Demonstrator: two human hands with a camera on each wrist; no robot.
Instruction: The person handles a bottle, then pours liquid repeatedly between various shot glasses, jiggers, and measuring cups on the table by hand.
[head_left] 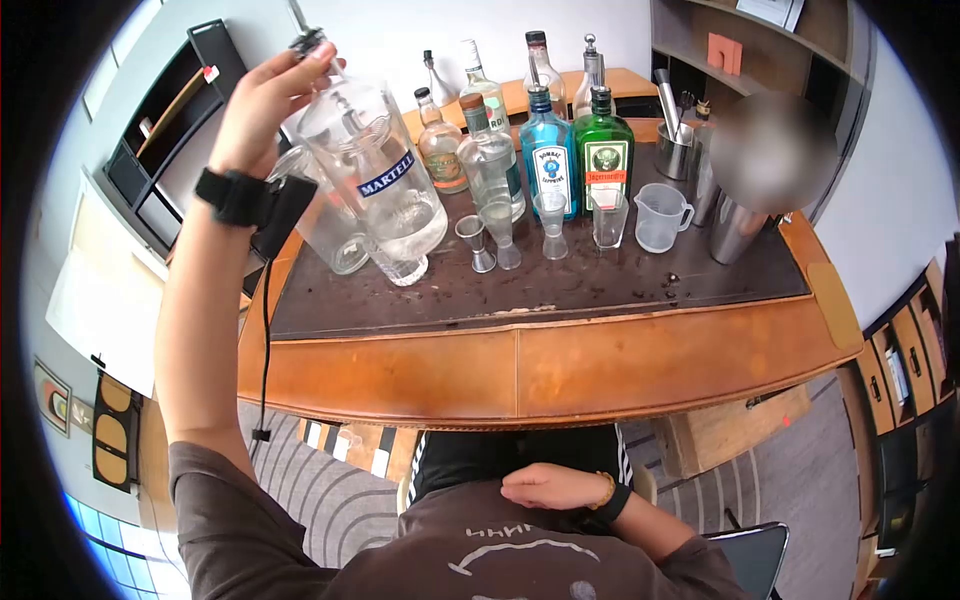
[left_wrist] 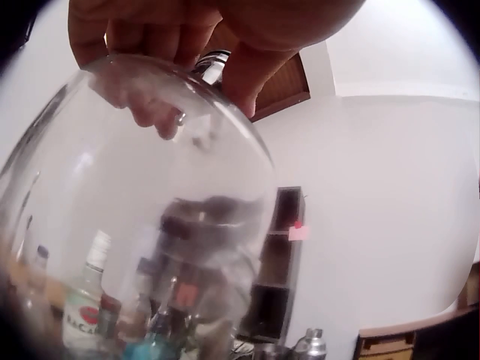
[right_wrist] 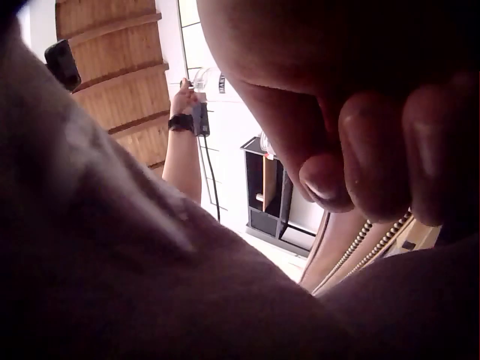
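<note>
My left hand [head_left: 255, 110] is raised at the left of the desk, its fingers and thumb gripping the top of a large clear Martell bottle [head_left: 375, 200]. Some clear liquid shows low in the bottle, and a metal pourer rises from its neck. In the left wrist view, the bottle's rounded glass shoulder [left_wrist: 135, 180] fills much of the picture below the fingers [left_wrist: 127, 41]. A second big clear bottle [head_left: 325, 235] stands partly behind it. Down at my lap, my right hand [head_left: 555, 487] rests against the shirt with fingers loosely bent, holding nothing.
Along the desk [head_left: 390, 375] stand a steel jigger [head_left: 477, 245], several small glasses, a blue Bombay Sapphire bottle [head_left: 550, 165], a green Jägermeister bottle [head_left: 604, 150] and a clear measuring jug [head_left: 660, 218]. Steel shaker tins [head_left: 735, 235] are at the right, under a blurred round patch.
</note>
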